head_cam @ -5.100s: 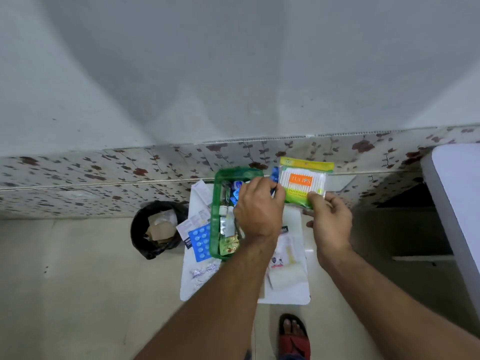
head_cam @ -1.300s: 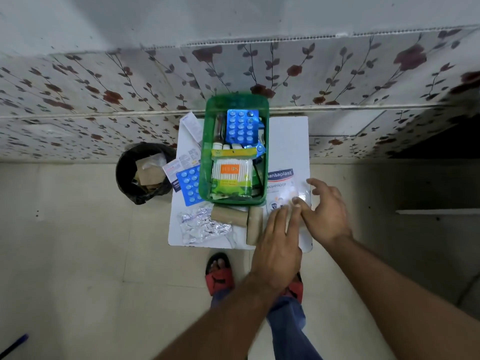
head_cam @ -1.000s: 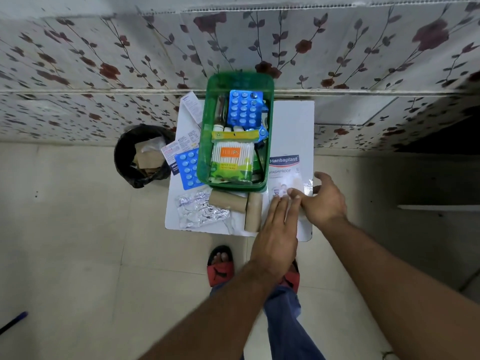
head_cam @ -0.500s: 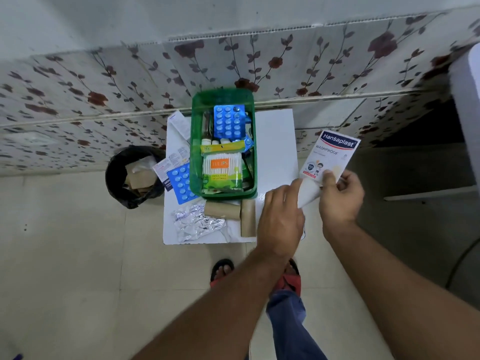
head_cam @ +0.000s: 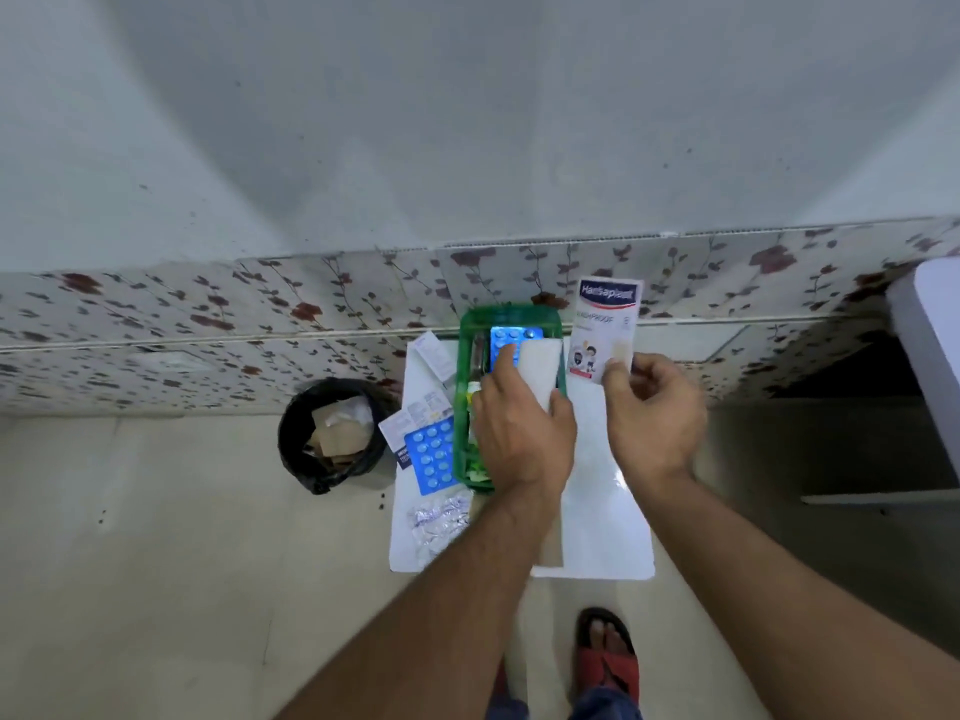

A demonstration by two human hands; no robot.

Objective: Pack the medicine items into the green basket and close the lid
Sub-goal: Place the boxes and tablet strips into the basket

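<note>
Left hand (head_cam: 519,433) grips a white pad (head_cam: 540,371) over the green basket (head_cam: 511,317); right hand (head_cam: 649,413) pinches the Hansaplast plaster pack (head_cam: 602,330), lifted off the desk (head_cam: 602,511) half a second ago. Both go in next; blister strips (head_cam: 431,454) remain outside.

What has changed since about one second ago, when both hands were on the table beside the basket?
The right hand lifted the Hansaplast pack off the table; the left hand carried a white packet over the green basket. Blue blister sheet and foil strips stayed put.
</note>
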